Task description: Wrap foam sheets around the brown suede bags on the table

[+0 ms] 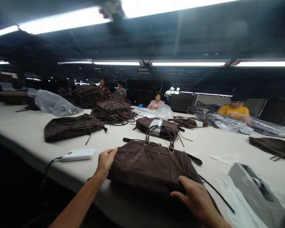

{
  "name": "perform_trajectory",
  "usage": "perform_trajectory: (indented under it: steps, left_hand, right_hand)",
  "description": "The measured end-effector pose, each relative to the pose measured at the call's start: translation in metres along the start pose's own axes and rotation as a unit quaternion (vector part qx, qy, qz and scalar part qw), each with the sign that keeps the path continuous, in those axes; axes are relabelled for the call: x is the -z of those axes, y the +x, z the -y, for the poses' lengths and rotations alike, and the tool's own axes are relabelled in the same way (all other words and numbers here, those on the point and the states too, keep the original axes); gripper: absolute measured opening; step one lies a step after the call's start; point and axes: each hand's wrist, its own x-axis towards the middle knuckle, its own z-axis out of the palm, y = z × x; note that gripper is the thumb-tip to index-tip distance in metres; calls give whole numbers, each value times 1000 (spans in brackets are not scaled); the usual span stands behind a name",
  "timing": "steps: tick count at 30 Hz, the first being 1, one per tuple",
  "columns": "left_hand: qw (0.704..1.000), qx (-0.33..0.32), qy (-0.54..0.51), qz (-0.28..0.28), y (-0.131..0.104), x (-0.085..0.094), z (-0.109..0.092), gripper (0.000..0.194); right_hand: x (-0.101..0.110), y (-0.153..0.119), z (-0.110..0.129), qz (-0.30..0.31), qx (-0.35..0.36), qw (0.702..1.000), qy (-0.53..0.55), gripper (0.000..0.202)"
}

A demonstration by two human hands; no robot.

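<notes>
A dark brown handbag (147,167) lies at the table's front edge, its two looped handles (160,129) standing up at the far side. My left hand (106,162) grips the bag's left end, thumb on top and fingers partly hidden behind it. Against the lower right of the bag is my right hand (195,193), holding it with the thumb and bent fingers on the brown material. Dark straps stick out from both ends of the bag, and one long strap (217,193) trails to the right.
A white power bank (78,154) with a cable lies left. Another brown bag (73,126) and a bag with white wrap (156,126) lie beyond. A grey dispenser-like device (256,193) stands right. Bag piles (114,110), clear plastic (54,103) and several people are farther back.
</notes>
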Motion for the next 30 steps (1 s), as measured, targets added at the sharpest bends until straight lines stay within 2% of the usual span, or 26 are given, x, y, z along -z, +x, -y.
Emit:
perform_trajectory:
  steps: [2,5,8,12,15,17,19,22,24,26,28,30]
  left_hand:
    - [999,-11,24,33,-6,7,0,53]
    - [993,-28,75,83,-27,21,9,62]
    - [991,-35,90,88,-50,28,27,72]
    - [992,-32,79,94,-61,20,43,67]
    - [992,-51,86,71,-61,10,37,63]
    - [990,-90,106,31,-62,10,24,58]
    - [979,-149,138,-10,-65,14,11,51]
    - [950,-248,184,-50,-66,20,5,40]
    - [922,-317,211,-70,-62,15,17,38]
    - [897,-366,233,-81,-58,6,39,40]
    - [887,-381,248,-81,-55,0,61,41]
    - [891,-371,252,-69,-55,3,75,40]
  right_hand:
    - [-2,9,-9,17,-24,999,17,23]
    - [-2,20,-20,45,-72,996,36,22]
    - [-6,30,-28,71,-99,991,58,25]
    - [-12,37,-32,89,-89,987,96,29]
    - [-6,32,-29,82,-80,987,110,30]
    - [6,19,-26,55,-74,991,97,30]
    - [19,3,-26,3,-48,996,71,30]
    - [24,-16,-28,-95,42,995,10,31]
    - [13,-20,-29,-154,93,983,-42,31]
    - [-7,-19,-29,-201,135,967,-82,32]
    - [-30,-18,-28,-237,175,950,-103,32]
    - [-47,-20,-31,-253,200,941,-105,28]
